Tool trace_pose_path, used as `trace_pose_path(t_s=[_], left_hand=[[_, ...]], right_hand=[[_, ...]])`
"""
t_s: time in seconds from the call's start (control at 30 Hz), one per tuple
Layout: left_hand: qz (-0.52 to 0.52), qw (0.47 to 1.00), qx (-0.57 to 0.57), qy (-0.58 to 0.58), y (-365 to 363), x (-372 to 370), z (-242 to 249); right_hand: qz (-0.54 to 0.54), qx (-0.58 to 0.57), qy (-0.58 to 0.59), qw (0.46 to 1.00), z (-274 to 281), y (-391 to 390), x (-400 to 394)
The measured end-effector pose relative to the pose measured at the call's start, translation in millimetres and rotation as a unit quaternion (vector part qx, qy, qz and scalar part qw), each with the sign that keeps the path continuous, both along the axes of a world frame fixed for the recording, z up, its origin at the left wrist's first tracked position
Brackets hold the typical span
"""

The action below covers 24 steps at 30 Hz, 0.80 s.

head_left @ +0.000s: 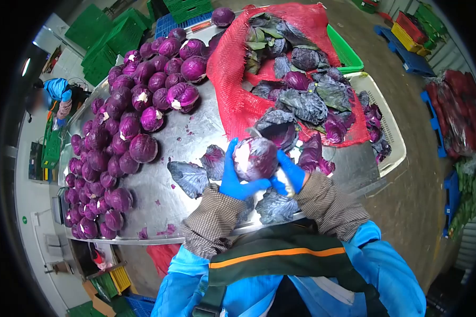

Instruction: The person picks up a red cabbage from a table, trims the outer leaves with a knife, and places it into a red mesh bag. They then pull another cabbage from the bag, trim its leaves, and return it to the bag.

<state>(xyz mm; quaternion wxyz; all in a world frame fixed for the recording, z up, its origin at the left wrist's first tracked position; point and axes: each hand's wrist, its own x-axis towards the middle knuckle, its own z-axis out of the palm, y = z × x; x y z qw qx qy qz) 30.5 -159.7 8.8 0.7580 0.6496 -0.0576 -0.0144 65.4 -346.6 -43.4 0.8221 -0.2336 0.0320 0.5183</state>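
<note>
A red cabbage (pixel 257 158) with a pale cut patch on its left side is held over the near edge of the metal table. My left hand (pixel 234 177), in a blue glove, grips it from the left and below. On its right side is my right hand (pixel 296 174), also blue-gloved, with fingers closed around a pale handle (pixel 287 186) that looks like a knife's; the blade cannot be made out clearly. Loose outer leaves (pixel 189 178) lie left of my left hand, and another leaf (pixel 276 206) rests below the cabbage.
Many red cabbages (pixel 143 148) are heaped along the table's left side. A red mesh sack (pixel 232 79) spreads across the right, with dark leaves and cabbages (pixel 304 105) on it. Beyond it stands a white crate (pixel 394 127) holding leaves. A co-worker (pixel 55 92) is at far left.
</note>
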Motion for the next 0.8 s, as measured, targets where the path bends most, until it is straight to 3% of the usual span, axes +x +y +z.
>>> trace_pose_path(t_s=[0.03, 0.1, 0.13, 0.17, 0.2, 0.33, 0.43, 0.53, 0.63, 0.73, 0.8], left_hand=[[0.022, 0.998, 0.062, 0.007, 3, 1, -5], [0.066, 0.980, 0.187, 0.026, 15, 1, -30], [0.079, 0.948, 0.309, -0.018, 20, 1, -46], [0.073, 0.914, 0.399, -0.026, 22, -2, -60], [0.097, 0.906, 0.412, -0.015, 20, -4, -71], [0.136, 0.897, 0.417, 0.044, 6, -2, -74], [0.103, 0.886, 0.442, 0.092, 3, 3, -57], [0.092, 0.887, 0.446, 0.079, 2, 7, -58], [0.090, 0.883, 0.450, 0.094, -1, 13, -55], [0.072, 0.893, 0.443, 0.027, 0, 10, -60], [0.073, 0.898, 0.433, -0.020, 5, 7, -68]], right_hand=[[0.025, 0.014, -0.005, 1.000, -20, 4, -5], [-0.029, -0.273, -0.193, 0.942, -42, 11, -8], [-0.050, -0.409, -0.297, 0.861, -44, 14, -11], [-0.086, -0.484, -0.455, 0.743, -44, 10, -17], [-0.116, -0.537, -0.593, 0.589, -38, 8, -20], [0.022, -0.634, -0.629, 0.449, 21, 10, -24], [0.040, -0.652, -0.624, 0.430, 8, 15, -27], [0.066, -0.649, -0.601, 0.461, 6, 15, -21], [0.036, -0.670, -0.611, 0.420, -15, 15, -10], [0.070, -0.688, -0.574, 0.438, -13, 18, 8], [0.112, -0.674, -0.523, 0.509, -10, 18, 27]])
